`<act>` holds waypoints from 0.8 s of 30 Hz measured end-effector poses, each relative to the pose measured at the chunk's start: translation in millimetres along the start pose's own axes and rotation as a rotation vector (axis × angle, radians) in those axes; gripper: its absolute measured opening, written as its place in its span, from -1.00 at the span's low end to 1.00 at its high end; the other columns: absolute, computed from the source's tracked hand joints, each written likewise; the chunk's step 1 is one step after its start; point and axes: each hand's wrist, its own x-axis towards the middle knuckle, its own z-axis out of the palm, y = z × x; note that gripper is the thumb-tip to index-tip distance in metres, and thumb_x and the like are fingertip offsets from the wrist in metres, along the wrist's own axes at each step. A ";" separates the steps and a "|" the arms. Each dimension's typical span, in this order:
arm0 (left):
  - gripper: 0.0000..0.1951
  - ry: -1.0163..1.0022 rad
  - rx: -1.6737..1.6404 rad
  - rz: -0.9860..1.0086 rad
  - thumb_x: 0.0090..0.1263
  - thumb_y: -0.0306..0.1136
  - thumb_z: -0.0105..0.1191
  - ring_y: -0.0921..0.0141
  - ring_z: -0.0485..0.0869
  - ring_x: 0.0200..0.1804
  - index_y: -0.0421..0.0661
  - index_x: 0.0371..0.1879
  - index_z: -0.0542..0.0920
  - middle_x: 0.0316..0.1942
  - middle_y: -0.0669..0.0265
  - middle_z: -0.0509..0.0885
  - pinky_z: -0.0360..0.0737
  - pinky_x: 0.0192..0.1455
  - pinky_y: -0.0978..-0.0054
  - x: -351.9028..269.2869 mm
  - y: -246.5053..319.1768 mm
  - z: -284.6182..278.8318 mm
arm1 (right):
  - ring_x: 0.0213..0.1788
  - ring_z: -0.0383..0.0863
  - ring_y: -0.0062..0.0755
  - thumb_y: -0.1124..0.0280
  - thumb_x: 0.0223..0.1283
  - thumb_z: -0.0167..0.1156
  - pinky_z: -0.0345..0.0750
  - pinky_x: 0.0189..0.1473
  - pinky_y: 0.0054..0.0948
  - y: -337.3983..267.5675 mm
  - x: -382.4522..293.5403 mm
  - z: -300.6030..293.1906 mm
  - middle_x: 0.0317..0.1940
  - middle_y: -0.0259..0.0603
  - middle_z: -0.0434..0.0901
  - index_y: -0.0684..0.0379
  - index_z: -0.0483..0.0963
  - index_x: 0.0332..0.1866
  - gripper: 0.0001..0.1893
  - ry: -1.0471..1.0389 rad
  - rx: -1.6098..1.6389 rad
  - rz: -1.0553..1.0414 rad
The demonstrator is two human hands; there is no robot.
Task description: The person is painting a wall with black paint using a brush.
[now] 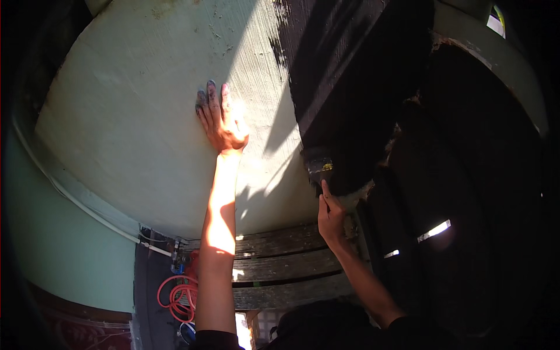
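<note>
Before me stands a pale green wall whose right part carries a coat of dark paint with a ragged left edge. My left hand lies against the pale surface, fingers spread and fingertips smudged with dark paint. Nothing is held in it. Lower down, my right hand grips a flat paintbrush by its handle, with the index finger stretched along it. The brush points upward at the edge between the dark and pale areas. Its bristles blend into the dark paint and are hard to make out.
Weathered wooden slats run below the wall. A coiled red hose lies beside my left forearm, near a white pipe. On the right, a dark surface meets the wall along a rough edge. Sunlight and shadow stripe the wall.
</note>
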 end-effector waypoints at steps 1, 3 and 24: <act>-0.51 -0.001 0.006 0.005 0.57 -0.19 -0.14 -0.14 0.32 0.47 -0.09 0.42 0.44 0.47 -0.03 0.37 0.17 0.51 -0.08 -1.6 -4.3 -0.9 | -0.47 0.46 -0.36 0.61 0.40 0.11 0.45 -0.36 -0.36 -9.7 -1.4 -2.1 -0.50 -0.12 0.51 0.17 0.46 0.39 -0.54 -0.001 0.008 0.000; -0.40 -0.002 0.007 -0.004 0.43 -0.17 -0.21 -0.10 0.26 0.52 -0.01 0.48 0.37 0.52 0.05 0.31 0.10 0.54 -0.10 -3.3 -11.2 0.1 | -0.47 0.47 -0.43 0.61 0.39 0.12 0.46 -0.35 -0.41 -34.9 1.7 -15.6 -0.48 -0.10 0.55 0.22 0.50 0.34 -0.57 -0.028 0.070 0.083; -0.41 -0.021 0.027 -0.022 0.48 -0.15 -0.24 -0.10 0.26 0.52 -0.01 0.48 0.38 0.51 0.04 0.32 0.11 0.53 -0.08 -3.5 -5.1 2.5 | -0.47 0.42 -0.56 0.61 0.42 0.11 0.43 -0.38 -0.43 20.1 18.5 -39.3 -0.39 -0.19 0.66 0.10 0.42 0.44 -0.50 -0.067 -0.118 0.135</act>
